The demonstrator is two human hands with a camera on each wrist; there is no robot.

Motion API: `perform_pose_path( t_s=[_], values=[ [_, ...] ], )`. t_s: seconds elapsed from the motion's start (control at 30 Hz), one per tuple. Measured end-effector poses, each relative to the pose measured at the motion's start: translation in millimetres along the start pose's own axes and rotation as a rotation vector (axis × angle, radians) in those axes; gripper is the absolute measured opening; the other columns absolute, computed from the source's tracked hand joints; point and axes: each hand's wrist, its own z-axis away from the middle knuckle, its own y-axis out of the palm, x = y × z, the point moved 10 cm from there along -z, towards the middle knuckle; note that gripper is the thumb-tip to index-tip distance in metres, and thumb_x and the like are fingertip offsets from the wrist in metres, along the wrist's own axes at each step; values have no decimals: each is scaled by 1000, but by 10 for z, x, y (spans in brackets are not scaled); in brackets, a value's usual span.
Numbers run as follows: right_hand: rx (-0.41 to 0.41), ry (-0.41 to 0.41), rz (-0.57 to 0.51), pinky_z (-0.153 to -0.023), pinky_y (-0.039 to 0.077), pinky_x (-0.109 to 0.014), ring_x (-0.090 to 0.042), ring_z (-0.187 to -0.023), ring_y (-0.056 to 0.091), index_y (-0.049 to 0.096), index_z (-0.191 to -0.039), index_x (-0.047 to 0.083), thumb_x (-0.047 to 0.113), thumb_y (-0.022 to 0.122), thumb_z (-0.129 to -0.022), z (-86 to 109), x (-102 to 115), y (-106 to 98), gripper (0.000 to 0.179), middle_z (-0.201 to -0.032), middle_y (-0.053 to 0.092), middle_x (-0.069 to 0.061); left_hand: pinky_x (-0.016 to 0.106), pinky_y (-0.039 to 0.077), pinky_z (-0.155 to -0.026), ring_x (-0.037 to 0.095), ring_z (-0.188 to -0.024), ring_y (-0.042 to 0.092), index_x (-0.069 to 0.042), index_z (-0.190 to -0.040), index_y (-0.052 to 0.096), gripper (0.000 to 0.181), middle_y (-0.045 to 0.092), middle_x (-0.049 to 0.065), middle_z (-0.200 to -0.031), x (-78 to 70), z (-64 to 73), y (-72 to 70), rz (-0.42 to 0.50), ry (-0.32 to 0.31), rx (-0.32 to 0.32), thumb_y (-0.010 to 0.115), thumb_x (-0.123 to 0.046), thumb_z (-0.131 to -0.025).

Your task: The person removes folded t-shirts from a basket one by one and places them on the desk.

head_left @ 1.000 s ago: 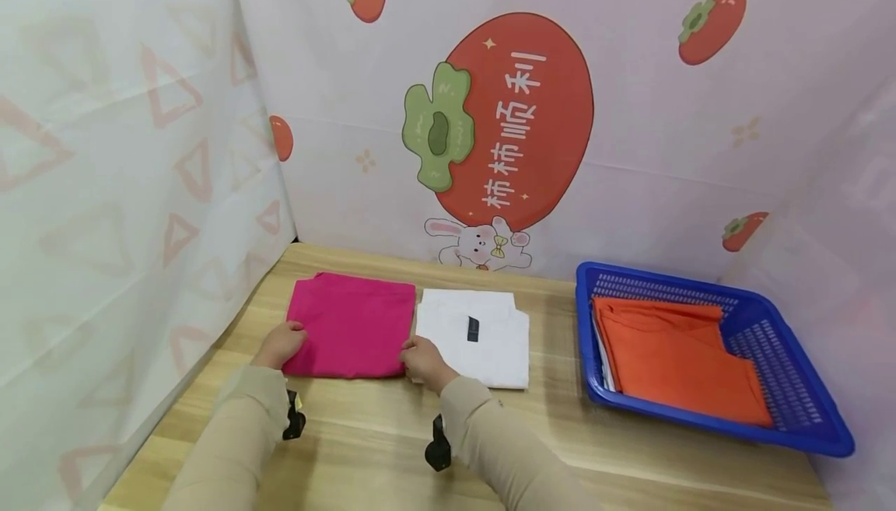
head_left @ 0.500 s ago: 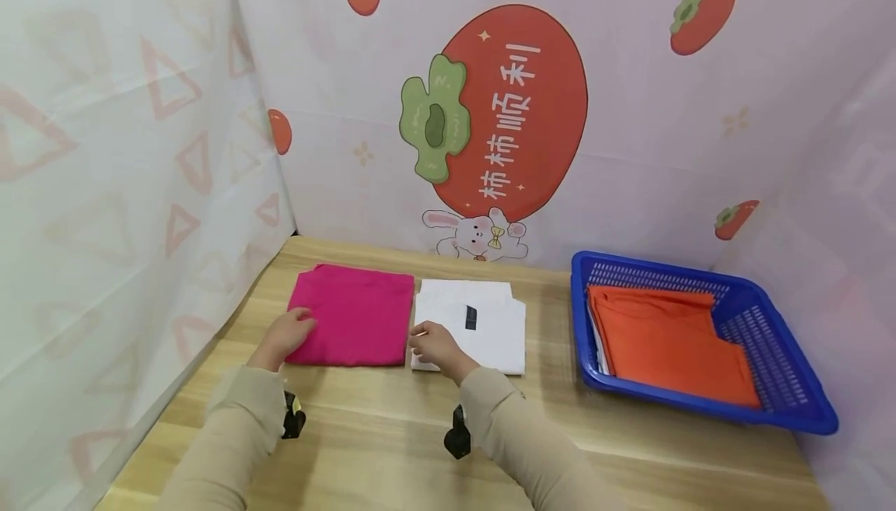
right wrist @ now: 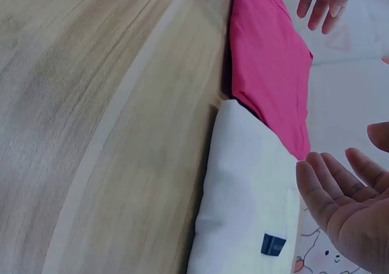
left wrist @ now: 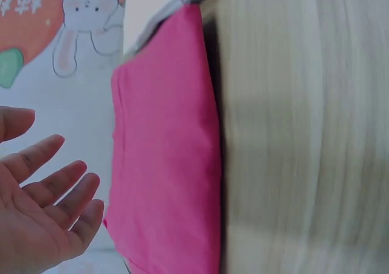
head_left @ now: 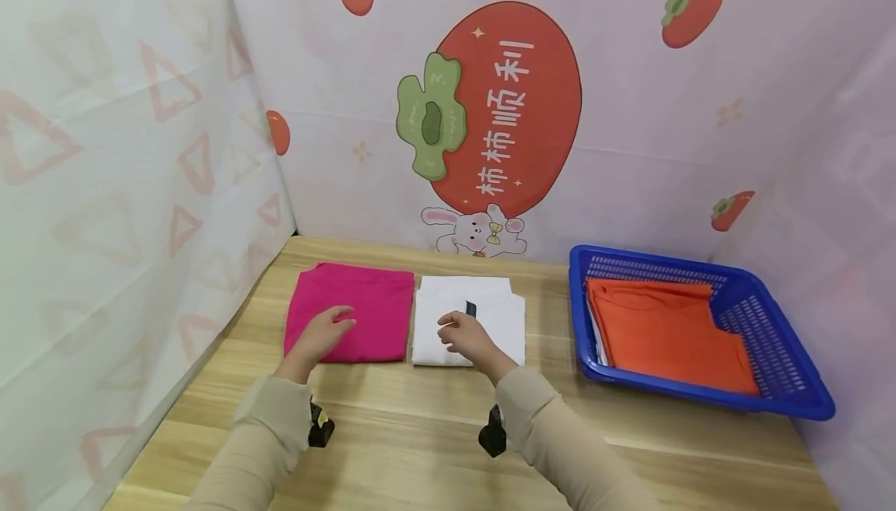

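A folded magenta cloth lies flat on the wooden table, with a folded white garment right beside it on the right. My left hand hovers over the magenta cloth, fingers relaxed and holding nothing. In the left wrist view that hand is spread loosely, away from the fabric. Above the white garment is my right hand, empty, its fingers loosely bent. It partly covers the garment's dark label in the head view. The right wrist view has the right hand raised off the cloth.
A blue plastic basket stands at the right of the table, holding a folded orange cloth with a pale one under its left edge. Printed white curtains enclose the back and sides.
Both hands have let go of the magenta cloth's near corners and lifted. The left hand has moved right over the magenta cloth, the right hand right over the white garment.
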Motion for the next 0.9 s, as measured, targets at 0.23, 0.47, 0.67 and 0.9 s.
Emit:
perform_pose_path(
  t_s=[0.23,0.47,0.67,0.9],
  values=[
    [-22,-29,14,-75,45,-35,-31,-93,51,48,-109,-6,9,45,-87,119,0,-291,27,-104,51,-22,48,30,-90,37,-117,31,2,-128,36,45,35,23,-129,-273,-56,249,37,49,39,43,-22,-90],
    [-80,-15,20,-75,45,-36,-35,-95,51,49,-108,-7,6,47,-86,261,-48,-579,26,-99,54,-19,49,32,-88,36,-114,34,-1,-125,41,46,39,19,-126,-570,-106,520,58,118,71,46,-28,-88],
    [-116,-15,-8,-76,45,-38,-34,-92,51,50,-107,-6,5,48,-85,377,-104,-792,25,-94,55,-15,48,35,-84,36,-109,40,-1,-122,45,42,44,20,-120,-728,-139,753,53,157,99,47,-25,-88],
    [-137,-38,-41,-78,44,-38,-32,-93,51,47,-108,-8,4,46,-86,536,-106,-1011,26,-100,53,-19,45,37,-84,31,-110,41,-4,-123,46,38,43,16,-124,-816,-180,933,79,131,113,48,-18,-88]
  ],
)
